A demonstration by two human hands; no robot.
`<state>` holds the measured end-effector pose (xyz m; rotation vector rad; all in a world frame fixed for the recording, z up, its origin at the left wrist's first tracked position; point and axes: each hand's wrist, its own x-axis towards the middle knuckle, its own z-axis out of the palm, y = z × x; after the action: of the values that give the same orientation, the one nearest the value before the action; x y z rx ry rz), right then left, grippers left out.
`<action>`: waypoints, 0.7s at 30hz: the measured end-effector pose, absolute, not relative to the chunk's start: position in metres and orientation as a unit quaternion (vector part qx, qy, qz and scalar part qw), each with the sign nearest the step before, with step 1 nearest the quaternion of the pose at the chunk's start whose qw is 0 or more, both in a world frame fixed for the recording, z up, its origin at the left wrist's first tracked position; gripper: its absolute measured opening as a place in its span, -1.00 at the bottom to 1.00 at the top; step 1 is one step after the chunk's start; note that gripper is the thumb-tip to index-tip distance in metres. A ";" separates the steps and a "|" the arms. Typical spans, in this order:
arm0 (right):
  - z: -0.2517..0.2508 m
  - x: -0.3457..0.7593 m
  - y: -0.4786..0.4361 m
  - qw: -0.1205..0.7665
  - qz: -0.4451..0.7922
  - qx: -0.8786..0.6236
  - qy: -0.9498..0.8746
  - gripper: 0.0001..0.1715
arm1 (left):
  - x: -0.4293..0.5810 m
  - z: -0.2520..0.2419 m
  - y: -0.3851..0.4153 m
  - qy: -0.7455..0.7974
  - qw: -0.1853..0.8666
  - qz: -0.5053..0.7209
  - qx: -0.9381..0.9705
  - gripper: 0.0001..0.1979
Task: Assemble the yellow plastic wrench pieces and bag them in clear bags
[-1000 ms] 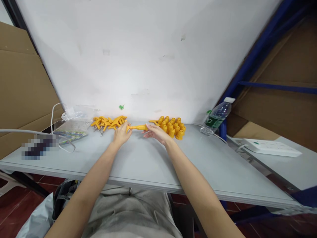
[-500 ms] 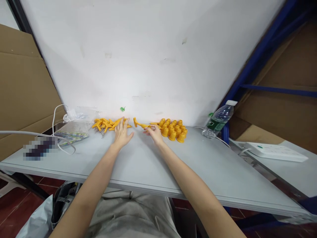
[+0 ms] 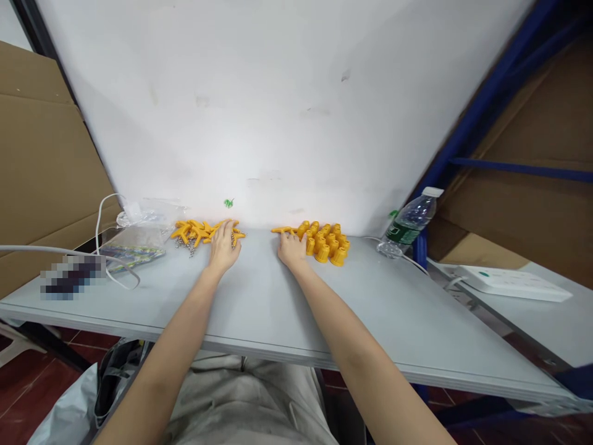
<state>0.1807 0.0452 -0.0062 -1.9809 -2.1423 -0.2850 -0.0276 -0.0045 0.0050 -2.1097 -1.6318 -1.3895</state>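
Observation:
My left hand (image 3: 224, 248) lies over the right end of a pile of yellow branched plastic pieces (image 3: 198, 233), its fingers stretched out and the thumb apart. Small metal parts (image 3: 186, 246) show at the front of that pile. Against the wall, my right hand (image 3: 292, 248) has its fingers curled down at a yellow plastic piece (image 3: 280, 230); the fingertips are partly hidden. Just right of this hand stand several yellow ribbed plastic cups (image 3: 323, 252) in a close group, narrow ends up.
A plastic bottle (image 3: 410, 221) stands tilted at the right, near a white power strip (image 3: 509, 283). At the left lie clear plastic bags (image 3: 148, 238), a white cable (image 3: 99, 232) and a blurred-out dark object (image 3: 74, 278). A white wall (image 3: 278, 123) closes the grey table's (image 3: 259, 309) back.
My right hand has carried the yellow piece from the middle to the wall side beside the cups, where it now lies lower. My left hand has shifted slightly left over the pile.

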 end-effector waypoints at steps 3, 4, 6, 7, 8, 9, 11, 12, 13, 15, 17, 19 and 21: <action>-0.005 0.179 0.048 0.091 -0.063 -0.693 -0.713 -0.42 | -0.029 0.004 -0.003 -0.531 0.066 -0.465 -0.706 -0.48; -0.005 0.179 0.050 0.087 -0.050 -0.698 -0.710 -0.40 | -0.029 0.003 -0.002 -0.529 0.065 -0.465 -0.707 -0.48; -0.006 0.181 0.052 0.082 -0.029 -0.704 -0.705 -0.36 | -0.029 0.003 -0.002 -0.529 0.062 -0.463 -0.709 -0.49; -0.007 0.182 0.053 0.081 -0.021 -0.706 -0.704 -0.34 | -0.029 0.003 -0.002 -0.529 0.060 -0.462 -0.709 -0.50; -0.008 0.183 0.054 0.081 -0.017 -0.707 -0.702 -0.33 | -0.029 0.003 -0.002 -0.530 0.058 -0.461 -0.709 -0.50; -0.010 0.183 0.055 0.082 -0.016 -0.708 -0.702 -0.32 | -0.029 0.002 -0.002 -0.532 0.056 -0.460 -0.709 -0.51; -0.013 0.182 0.058 0.085 -0.021 -0.712 -0.696 -0.32 | -0.029 0.002 -0.002 -0.532 0.051 -0.458 -0.710 -0.50; -0.014 0.181 0.059 0.086 -0.026 -0.715 -0.693 -0.32 | -0.029 0.002 -0.002 -0.532 0.049 -0.456 -0.711 -0.50; -0.016 0.180 0.060 0.089 -0.033 -0.716 -0.691 -0.32 | -0.029 0.002 -0.001 -0.532 0.047 -0.456 -0.712 -0.50; -0.017 0.178 0.063 0.093 -0.046 -0.716 -0.690 -0.33 | -0.028 0.001 -0.001 -0.534 0.046 -0.455 -0.712 -0.51; -0.018 0.176 0.065 0.097 -0.055 -0.716 -0.690 -0.34 | -0.028 0.000 -0.001 -0.536 0.046 -0.453 -0.710 -0.52; -0.018 0.176 0.066 0.100 -0.059 -0.719 -0.685 -0.35 | -0.028 0.000 -0.001 -0.537 0.045 -0.450 -0.712 -0.53; -0.017 0.176 0.067 0.099 -0.058 -0.722 -0.683 -0.35 | -0.028 -0.001 -0.001 -0.538 0.043 -0.447 -0.714 -0.52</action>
<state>0.1757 0.0666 -0.0174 -2.1344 -2.0184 -0.1711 -0.0279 -0.0009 -0.0007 -2.1827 -1.6445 -1.3660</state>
